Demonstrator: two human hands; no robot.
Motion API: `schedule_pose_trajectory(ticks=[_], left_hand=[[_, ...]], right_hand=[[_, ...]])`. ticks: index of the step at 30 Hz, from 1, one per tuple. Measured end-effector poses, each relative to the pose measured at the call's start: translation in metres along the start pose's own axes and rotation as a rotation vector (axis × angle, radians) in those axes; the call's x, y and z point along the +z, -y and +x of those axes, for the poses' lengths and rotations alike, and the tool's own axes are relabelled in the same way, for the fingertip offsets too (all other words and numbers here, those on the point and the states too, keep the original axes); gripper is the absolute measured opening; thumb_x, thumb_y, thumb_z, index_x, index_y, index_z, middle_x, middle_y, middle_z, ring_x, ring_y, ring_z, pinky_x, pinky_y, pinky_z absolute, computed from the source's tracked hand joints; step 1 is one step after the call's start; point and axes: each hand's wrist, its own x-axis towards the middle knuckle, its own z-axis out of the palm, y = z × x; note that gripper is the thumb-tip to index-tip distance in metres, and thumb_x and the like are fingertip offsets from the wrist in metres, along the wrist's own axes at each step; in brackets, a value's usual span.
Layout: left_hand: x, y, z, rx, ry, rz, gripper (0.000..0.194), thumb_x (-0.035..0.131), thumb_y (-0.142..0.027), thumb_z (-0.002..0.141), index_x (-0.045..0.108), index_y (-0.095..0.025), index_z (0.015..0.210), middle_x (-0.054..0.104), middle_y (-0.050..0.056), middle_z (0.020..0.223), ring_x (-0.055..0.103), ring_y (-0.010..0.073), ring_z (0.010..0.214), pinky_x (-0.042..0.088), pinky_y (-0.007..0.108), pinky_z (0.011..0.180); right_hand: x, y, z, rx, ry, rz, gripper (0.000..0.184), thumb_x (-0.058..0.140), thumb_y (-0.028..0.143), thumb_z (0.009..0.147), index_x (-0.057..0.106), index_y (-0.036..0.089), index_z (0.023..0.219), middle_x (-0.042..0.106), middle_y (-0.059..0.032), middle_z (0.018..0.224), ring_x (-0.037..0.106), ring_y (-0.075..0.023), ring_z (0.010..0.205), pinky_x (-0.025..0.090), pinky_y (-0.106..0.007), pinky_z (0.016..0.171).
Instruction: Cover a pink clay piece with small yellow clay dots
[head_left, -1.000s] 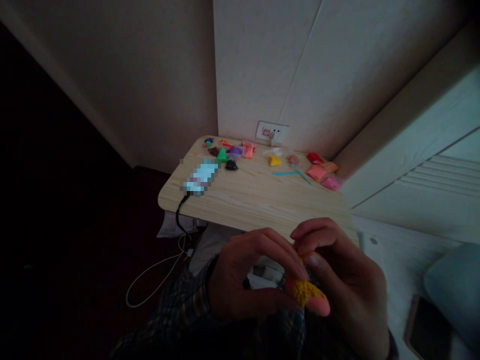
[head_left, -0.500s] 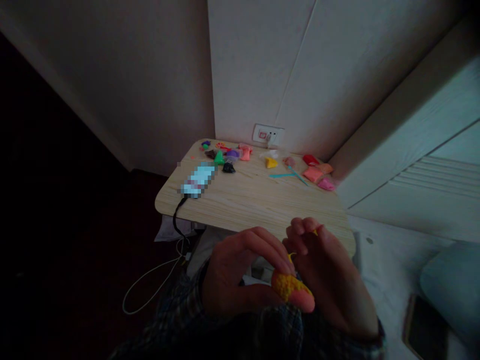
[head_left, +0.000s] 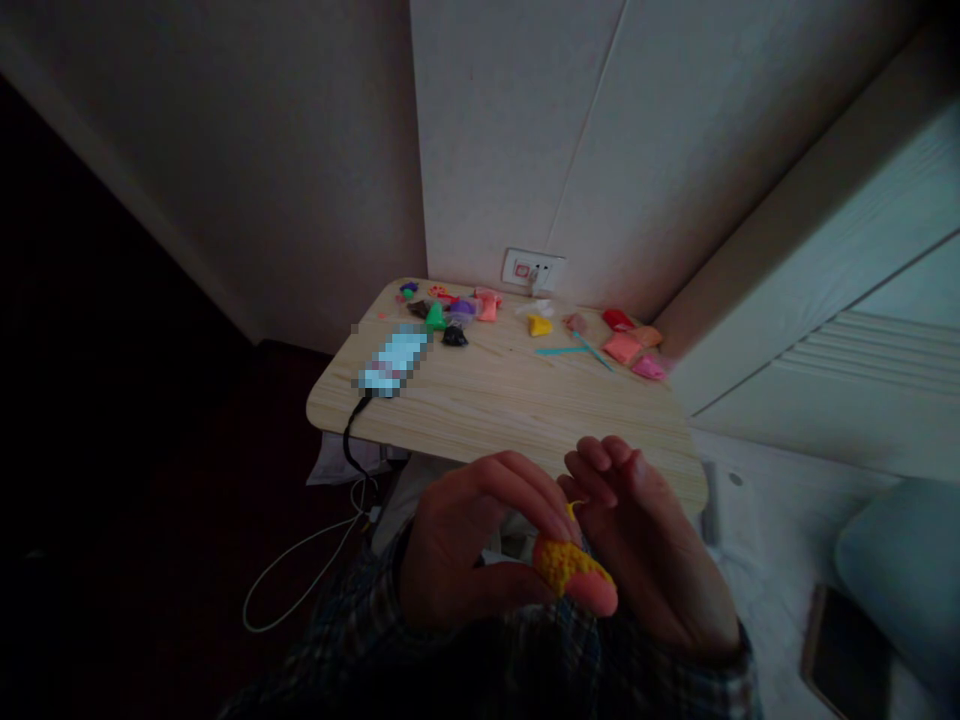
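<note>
I am pinching a bumpy yellow clay lump (head_left: 564,562) between my two hands, low in front of me.

My left hand (head_left: 472,545) is cradling the grainy, rounded lump on its thumb, fingers curled narrow over it; my right hand (head_left: 649,545) is nipping a thin yellow strand at its top. Beyond my hands, the pale wood-grain surface (head_left: 517,405) is carrying small soft clay pieces (head_left: 626,345) in many colours, with a blurred phone (head_left: 394,362) lying off to the left.

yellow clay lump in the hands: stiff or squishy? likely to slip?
The yellow clay lump looks soft: its surface is pitted where the left hand pinches it. Probably light, since it rests on one thumb. Likely tacky rather than slippery. The right hand touches its far side.
</note>
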Motion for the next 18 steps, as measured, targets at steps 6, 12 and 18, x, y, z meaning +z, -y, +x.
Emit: schedule_pose_trajectory(ticks=[6, 12, 18], left_hand=[[-0.001, 0.000, -0.004, -0.027, -0.018, 0.057, 0.024, 0.086, -0.018, 0.086, 0.072, -0.020, 0.104, 0.075, 0.003, 0.091, 0.072, 0.0156, 0.089, 0.062, 0.028, 0.083], [-0.003, 0.001, -0.004, -0.016, -0.032, 0.045, 0.027, 0.087, -0.015, 0.084, 0.073, -0.020, 0.107, 0.076, 0.002, 0.093, 0.073, 0.0149, 0.092, 0.062, 0.026, 0.087], [0.000, -0.001, -0.001, -0.044, -0.060, 0.089, 0.022, 0.085, -0.018, 0.087, 0.073, -0.021, 0.106, 0.075, 0.002, 0.093, 0.073, 0.0149, 0.092, 0.061, 0.026, 0.088]], right_hand=[[0.001, 0.002, -0.003, -0.054, 0.027, -0.057, 0.029, 0.092, 0.045, 0.077, 0.073, 0.023, 0.072, 0.048, 0.0032, 0.073, 0.036, -0.0112, 0.062, 0.047, -0.022, 0.060], [0.004, 0.006, -0.008, -0.132, 0.065, -0.179, 0.029, 0.086, 0.046, 0.084, 0.074, 0.024, 0.071, 0.050, 0.0032, 0.068, 0.043, -0.0118, 0.063, 0.047, -0.022, 0.063], [0.004, 0.008, -0.015, -0.227, 0.062, -0.250, 0.030, 0.086, 0.048, 0.084, 0.071, 0.025, 0.071, 0.055, 0.0031, 0.068, 0.048, -0.0134, 0.065, 0.045, -0.024, 0.059]])
